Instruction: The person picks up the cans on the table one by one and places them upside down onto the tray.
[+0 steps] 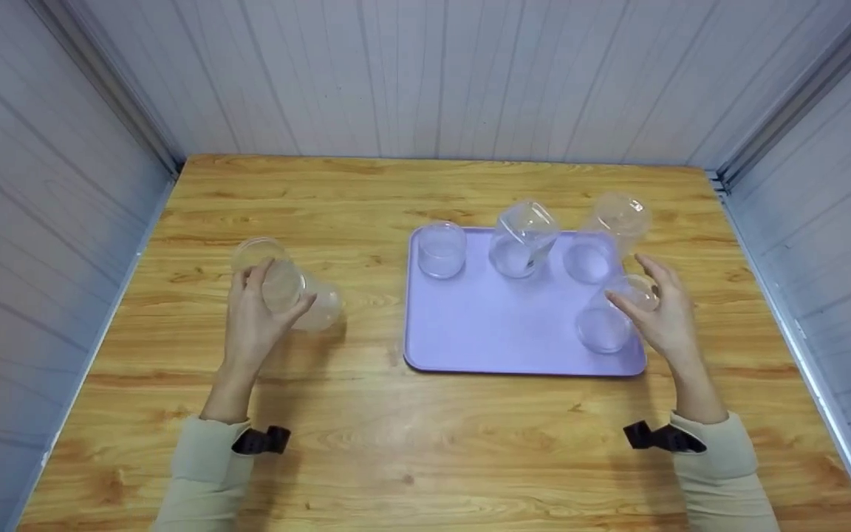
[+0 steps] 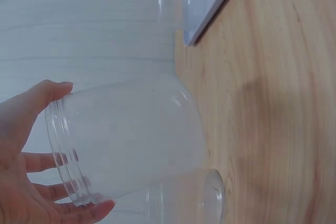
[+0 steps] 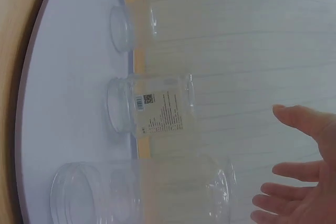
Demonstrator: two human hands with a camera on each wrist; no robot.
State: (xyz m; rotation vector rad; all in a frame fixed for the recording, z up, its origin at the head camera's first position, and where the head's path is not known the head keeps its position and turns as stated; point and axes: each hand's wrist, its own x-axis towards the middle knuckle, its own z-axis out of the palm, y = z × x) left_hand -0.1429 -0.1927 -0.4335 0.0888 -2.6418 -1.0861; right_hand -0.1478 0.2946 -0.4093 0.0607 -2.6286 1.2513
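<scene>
My left hand (image 1: 255, 318) grips a clear plastic jar (image 2: 131, 135) around its threaded rim, thumb on one side and fingers on the other. The held jar tilts, with its base toward the table. Another clear jar (image 1: 322, 308) is just beside it on the left of the table. Over on the right, my right hand (image 1: 662, 314) has thumb and fingers spread apart at the top of a clear jar (image 1: 603, 330) on the tray's front right. In the right wrist view, nothing lies between those fingers (image 3: 294, 171).
A purple tray (image 1: 499, 325) lies right of centre on the wooden table (image 1: 411, 443). Along its back stand a short clear jar (image 1: 442, 251), a jar with a printed label (image 1: 521, 244) and a taller clear jar (image 1: 617, 222). Pale panel walls (image 1: 425, 81) enclose the table.
</scene>
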